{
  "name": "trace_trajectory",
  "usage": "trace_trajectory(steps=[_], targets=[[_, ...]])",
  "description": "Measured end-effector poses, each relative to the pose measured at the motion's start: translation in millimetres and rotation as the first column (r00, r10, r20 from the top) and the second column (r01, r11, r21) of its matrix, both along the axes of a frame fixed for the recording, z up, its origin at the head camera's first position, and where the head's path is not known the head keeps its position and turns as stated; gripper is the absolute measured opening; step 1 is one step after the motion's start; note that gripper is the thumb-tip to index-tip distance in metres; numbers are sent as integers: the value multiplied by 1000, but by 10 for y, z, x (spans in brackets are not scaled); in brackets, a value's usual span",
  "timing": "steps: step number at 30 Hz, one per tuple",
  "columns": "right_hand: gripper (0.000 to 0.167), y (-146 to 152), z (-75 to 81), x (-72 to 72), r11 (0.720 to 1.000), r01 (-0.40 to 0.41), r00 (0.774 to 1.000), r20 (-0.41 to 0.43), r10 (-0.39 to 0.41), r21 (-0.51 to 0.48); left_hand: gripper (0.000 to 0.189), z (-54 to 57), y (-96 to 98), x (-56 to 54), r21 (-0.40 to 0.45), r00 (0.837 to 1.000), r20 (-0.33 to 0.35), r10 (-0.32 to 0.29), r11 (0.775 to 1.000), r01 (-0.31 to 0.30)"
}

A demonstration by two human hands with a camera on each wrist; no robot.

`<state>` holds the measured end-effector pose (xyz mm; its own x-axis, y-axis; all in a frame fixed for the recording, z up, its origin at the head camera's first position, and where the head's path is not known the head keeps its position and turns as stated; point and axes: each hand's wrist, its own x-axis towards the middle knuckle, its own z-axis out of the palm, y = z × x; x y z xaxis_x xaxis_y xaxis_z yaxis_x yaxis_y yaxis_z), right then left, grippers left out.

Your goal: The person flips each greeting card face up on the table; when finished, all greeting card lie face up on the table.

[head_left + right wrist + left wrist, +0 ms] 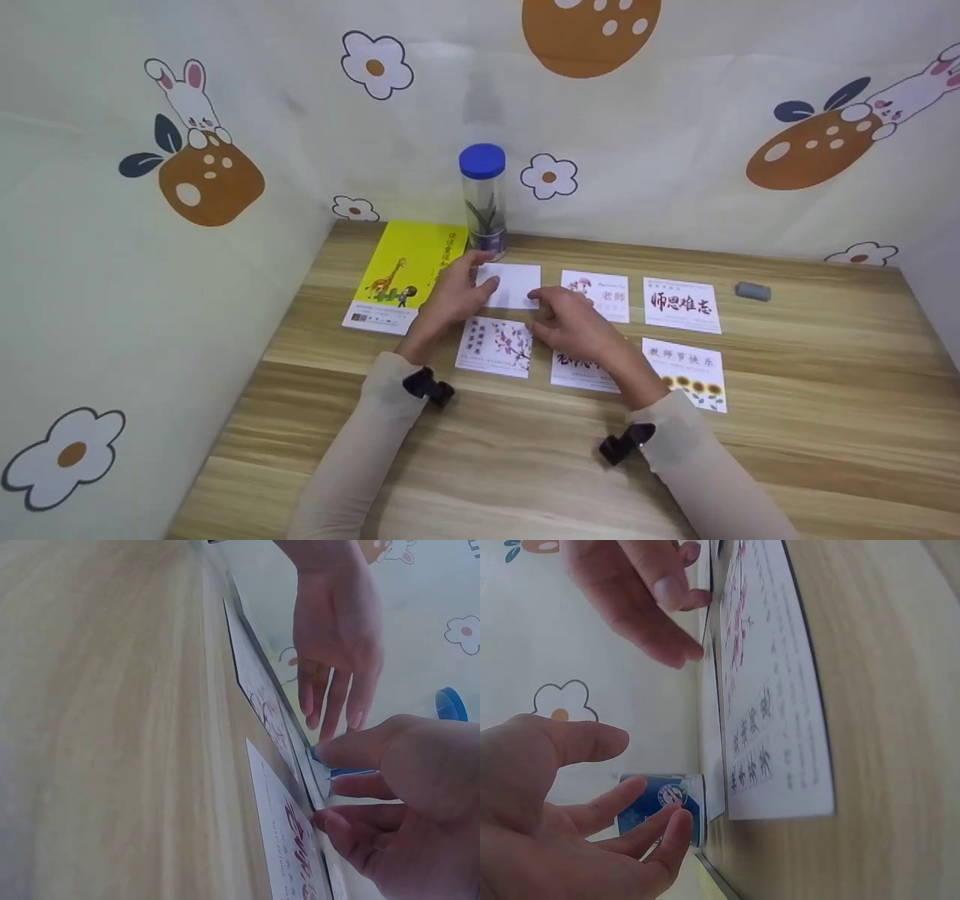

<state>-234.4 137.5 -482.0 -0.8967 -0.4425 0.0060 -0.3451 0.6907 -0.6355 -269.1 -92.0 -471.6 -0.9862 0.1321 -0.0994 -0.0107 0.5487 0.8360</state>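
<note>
A card (517,283) with a plain white face lies in the back row, at its left end. My left hand (463,291) hovers at that card's left side with thumb and fingers spread, holding nothing. At the card's right edge is my right hand (576,321), fingertips close to it and fingers loosely bent; it partly covers a card with red script (581,373). The plum-blossom card (495,346) lies in front of the white card, and it fills much of the left wrist view. Behind the right hand sits a card with pink flowers (611,298).
A yellow booklet (405,262) lies at the left. Behind the cards, a clear tube with a blue lid (482,169) stands near the patterned backdrop. Right of the hands are the red-lettered card (682,305), the sunflower card (694,367) and a grey eraser-like block (752,291).
</note>
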Motion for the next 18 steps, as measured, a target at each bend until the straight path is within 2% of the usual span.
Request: trace_trajectory(steps=[8, 18], targets=[[54, -27, 12, 20, 1000, -11, 1000, 5, 11, 14, 51, -42, -88, -38, -8, 997, 74, 25, 1000, -25], [54, 14, 21, 34, 1000, -18, 1000, 1, 18, -22, 52, -40, -124, -57, 37, 995, 100, -16, 999, 13]])
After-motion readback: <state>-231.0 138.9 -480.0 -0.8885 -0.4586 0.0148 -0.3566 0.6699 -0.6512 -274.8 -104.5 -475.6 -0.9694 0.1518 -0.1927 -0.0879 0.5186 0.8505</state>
